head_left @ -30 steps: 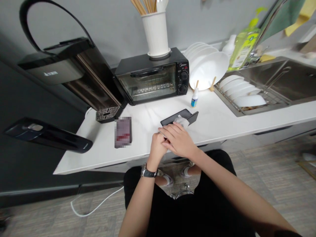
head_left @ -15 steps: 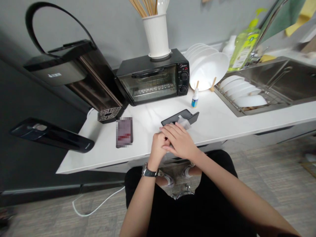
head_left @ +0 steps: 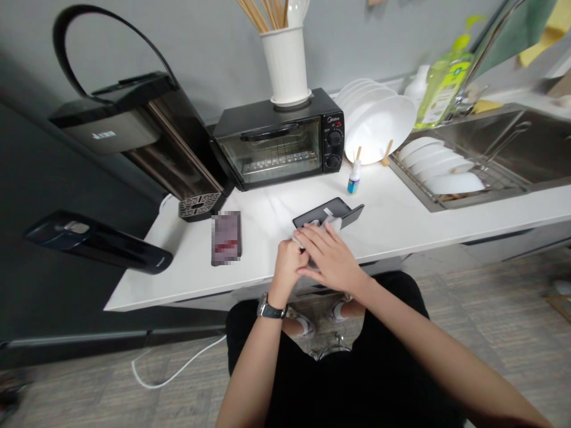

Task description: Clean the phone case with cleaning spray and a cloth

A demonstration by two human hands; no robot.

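Over the front of the white counter point(head_left: 263, 238), my two hands meet. My left hand point(head_left: 289, 260) is closed, its fingers curled; what it grips is mostly covered by the other hand. A thin pale edge shows between them, too small to name. My right hand point(head_left: 331, 257) lies across the left fingers and presses a light grey cloth point(head_left: 334, 223), which sticks out past its fingertips. Just behind the hands an opened dark case point(head_left: 321, 211) rests on the counter, its lid raised at the right. A small bottle with a blue label point(head_left: 353, 183) stands behind the case.
A patterned dark rectangular item point(head_left: 226, 238), blurred, lies to the left. A black flask-like object point(head_left: 102, 242) and a drinks machine point(head_left: 147, 131) stand farther left. A toaster oven point(head_left: 276, 148), racked plates point(head_left: 379, 128) and a sink point(head_left: 513, 131) line the back and right.
My right hand's fingers have shifted slightly over the left hand, and a pale edge now shows between them. The cloth has bunched closer to the right fingers.
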